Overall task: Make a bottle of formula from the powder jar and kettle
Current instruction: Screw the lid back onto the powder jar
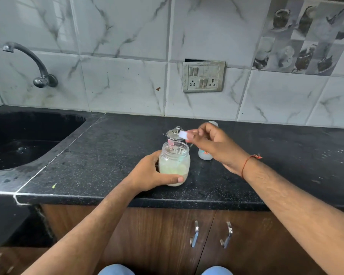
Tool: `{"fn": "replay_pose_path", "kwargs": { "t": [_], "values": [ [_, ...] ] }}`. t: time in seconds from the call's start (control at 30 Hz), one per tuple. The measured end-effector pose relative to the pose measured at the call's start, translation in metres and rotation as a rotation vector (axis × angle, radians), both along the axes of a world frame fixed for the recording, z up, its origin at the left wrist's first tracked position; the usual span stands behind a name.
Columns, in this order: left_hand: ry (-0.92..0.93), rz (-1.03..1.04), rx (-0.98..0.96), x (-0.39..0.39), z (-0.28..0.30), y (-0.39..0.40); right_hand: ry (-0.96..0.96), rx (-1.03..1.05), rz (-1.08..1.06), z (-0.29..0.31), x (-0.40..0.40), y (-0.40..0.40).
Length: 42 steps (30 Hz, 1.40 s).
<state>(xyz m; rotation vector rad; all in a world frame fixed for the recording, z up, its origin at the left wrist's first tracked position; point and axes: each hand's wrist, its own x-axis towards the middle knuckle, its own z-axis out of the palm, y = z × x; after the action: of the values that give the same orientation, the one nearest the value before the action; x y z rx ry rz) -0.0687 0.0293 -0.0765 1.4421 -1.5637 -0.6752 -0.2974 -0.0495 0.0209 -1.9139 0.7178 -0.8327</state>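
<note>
On the black speckled stone counter point(111, 147), near its front edge:

**Operator:** What is the state of each grip?

**Technician:** Left hand point(151, 173) is wrapped round the clear, lidless powder jar point(174, 163), fingers closed on its lower wall; the jar stands upright on the counter. Right hand point(213, 143) pinches a small white scoop point(183, 134) between fingertips, above and just behind the jar mouth; whether the scoop is loaded cannot be told.

**Operator:** Where are the other parts?

**Technician:** Small translucent feeding bottle point(205, 154) stands just right of the jar, partly behind the right hand; steel kettle with knobbed lid point(175, 133) sits directly behind the jar.

**Operator:** Procedure for this step?

**Technician:** Hold the jar steady; keep the scoop level; likely carry it directly over the bottle mouth before tipping; a tilted scoop risks spilling powder on the counter.
</note>
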Motion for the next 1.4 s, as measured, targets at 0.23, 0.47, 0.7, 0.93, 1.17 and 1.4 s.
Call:
{"fn": "replay_pose_path", "kwargs": {
  "t": [0.23, 0.47, 0.7, 0.93, 1.17, 1.4],
  "values": [
    [0.029, -0.006, 0.044, 0.002, -0.006, -0.006, 0.530, -0.384, 0.243, 0.017, 0.033, 0.001],
    [-0.011, 0.012, 0.027, 0.000, -0.007, -0.005, 0.736, -0.392, 0.311, 0.052, 0.036, -0.012],
    [-0.039, 0.026, 0.032, 0.000, -0.006, -0.005, 1.072, -0.740, 0.015, 0.068, 0.055, 0.015],
    [-0.029, 0.028, 0.039, -0.001, -0.005, -0.004, 1.174, -0.922, 0.012, 0.092, 0.056, 0.023],
    [-0.040, 0.030, 0.033, -0.001, -0.003, -0.002, 1.172, -0.799, 0.258, 0.089, 0.059, 0.017],
    [-0.036, 0.035, 0.028, -0.002, -0.004, -0.003, 1.173, -0.722, 0.387, 0.096, 0.065, 0.010]
  ]
}}
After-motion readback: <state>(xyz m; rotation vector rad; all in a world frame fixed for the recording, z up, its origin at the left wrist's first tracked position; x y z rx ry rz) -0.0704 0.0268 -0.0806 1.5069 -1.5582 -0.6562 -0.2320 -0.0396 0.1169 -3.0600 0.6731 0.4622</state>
